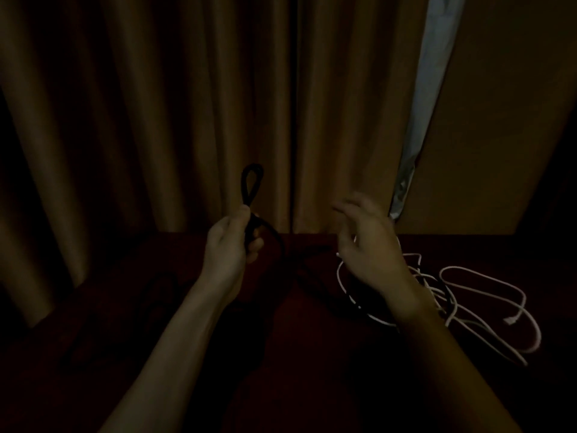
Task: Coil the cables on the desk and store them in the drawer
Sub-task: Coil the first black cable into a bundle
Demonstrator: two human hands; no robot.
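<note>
Coiling the black cable (pixel 249 185) looks to be the step in hand. The left hand (pixel 232 242) grips a small upright loop of it above the table (pixel 312 370), with slack trailing toward 5 o'clock. The right hand (pixel 365 242) hovers with fingers spread, holding nothing, above the tangled white cable (pixel 487 295) at 3 o'clock. Next it likely needs to catch the black slack and add another loop.

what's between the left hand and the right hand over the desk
In the head view, a stretch of the black cable drops from the left hand to the desk, short of the right hand.
</note>
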